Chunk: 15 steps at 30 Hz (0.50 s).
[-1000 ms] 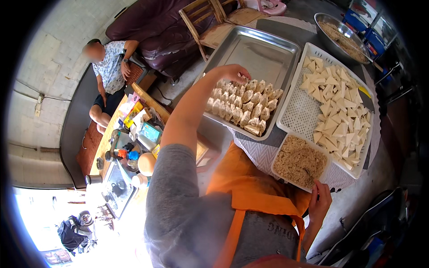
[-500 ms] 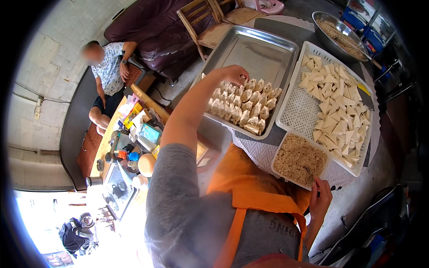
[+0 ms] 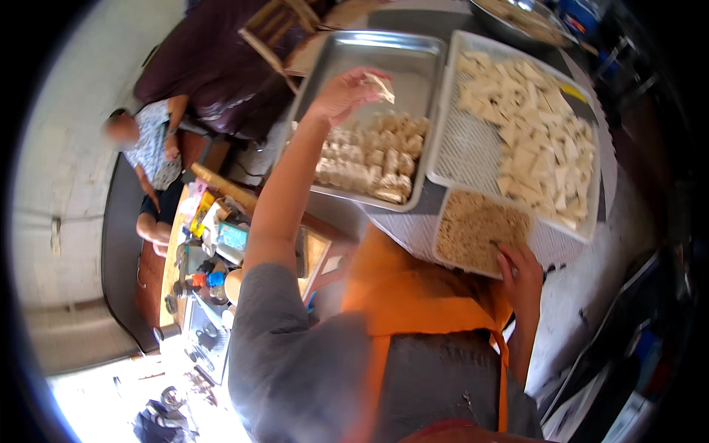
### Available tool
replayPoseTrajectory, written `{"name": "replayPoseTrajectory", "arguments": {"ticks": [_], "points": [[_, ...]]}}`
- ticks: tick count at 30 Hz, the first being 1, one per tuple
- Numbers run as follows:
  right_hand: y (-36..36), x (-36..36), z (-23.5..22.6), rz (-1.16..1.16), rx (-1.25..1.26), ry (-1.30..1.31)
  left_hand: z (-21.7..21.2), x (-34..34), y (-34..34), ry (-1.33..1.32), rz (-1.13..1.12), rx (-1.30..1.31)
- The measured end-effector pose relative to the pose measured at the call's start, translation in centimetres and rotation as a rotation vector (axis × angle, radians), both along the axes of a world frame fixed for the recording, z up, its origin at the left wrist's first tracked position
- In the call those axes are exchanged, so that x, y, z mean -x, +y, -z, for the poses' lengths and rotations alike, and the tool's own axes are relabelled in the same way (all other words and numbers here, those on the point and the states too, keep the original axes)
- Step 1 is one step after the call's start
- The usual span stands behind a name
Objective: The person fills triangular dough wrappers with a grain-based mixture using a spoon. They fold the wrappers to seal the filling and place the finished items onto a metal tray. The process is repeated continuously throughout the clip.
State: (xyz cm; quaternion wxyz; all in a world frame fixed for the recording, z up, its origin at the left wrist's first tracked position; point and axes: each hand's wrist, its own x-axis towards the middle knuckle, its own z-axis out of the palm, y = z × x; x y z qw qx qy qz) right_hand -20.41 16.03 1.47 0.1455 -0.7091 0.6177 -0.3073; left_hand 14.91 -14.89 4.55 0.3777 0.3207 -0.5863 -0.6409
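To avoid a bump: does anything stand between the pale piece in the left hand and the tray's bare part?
Nothing visible does; the left hand holds the pale piece over bare tray, beyond the rows of pieces.

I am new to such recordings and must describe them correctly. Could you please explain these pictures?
There is no machine here: two bare hands do the work. Every picture comes from one wide fisheye camera on the person's head, looking down, so edges bend. On the cloth-covered table, a metal tray holds rows of lumpy pieces; beside it, a white perforated tray holds pale flat pieces, many triangular. The left hand holds a pale piece above the metal tray. The right hand is at a container of brown crumbly mix; its grip is unclear.
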Motion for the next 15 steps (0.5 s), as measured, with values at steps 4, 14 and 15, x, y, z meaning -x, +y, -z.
{"name": "replayPoseTrajectory", "arguments": {"ticks": [4, 14, 15], "points": [[-0.6, -0.2, -0.6, 0.024, -0.004, 0.009, 0.0, 6.4, 4.4, 0.250, 0.166, -0.198], [0.6, 0.5, -0.4, 0.200, 0.060, -0.449, 4.6, 17.1, 13.6, 0.362, 0.099, -0.545], [0.7, 0.4, -0.1, 0.222, 0.037, -0.531, 4.0, 17.8, 14.3, 0.388, 0.067, -0.570]]}}
